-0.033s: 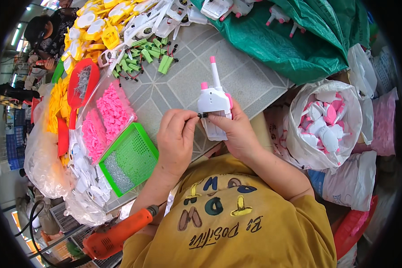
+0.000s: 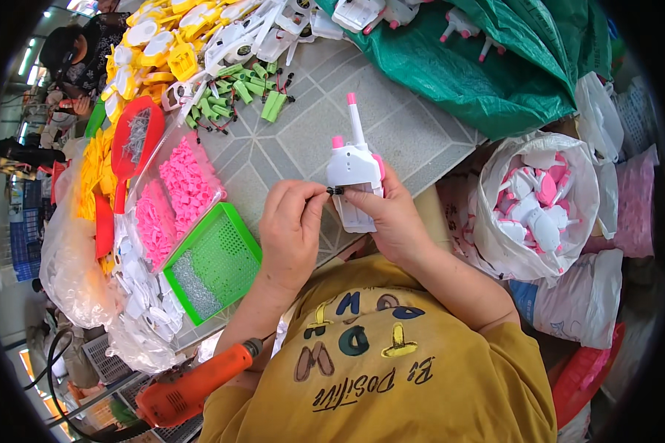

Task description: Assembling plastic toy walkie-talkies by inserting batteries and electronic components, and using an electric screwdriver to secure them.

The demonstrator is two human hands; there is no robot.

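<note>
In front of my chest, my right hand is wrapped round a white toy walkie-talkie, its thumb lying across the front. The toy stands upright, with a pink-tipped antenna, a pink knob and a recessed lower part. At its left edge my left hand pinches a small black part between thumb and fingertips. The black part touches or nearly touches the toy; exactly how it sits there is hidden by the fingers.
A green tray of small metal pieces, bags of pink parts, a red scoop and green cylinders lie leftward. An orange power tool rests by my left forearm. A white sack of toy parts stands right; a green sack lies beyond.
</note>
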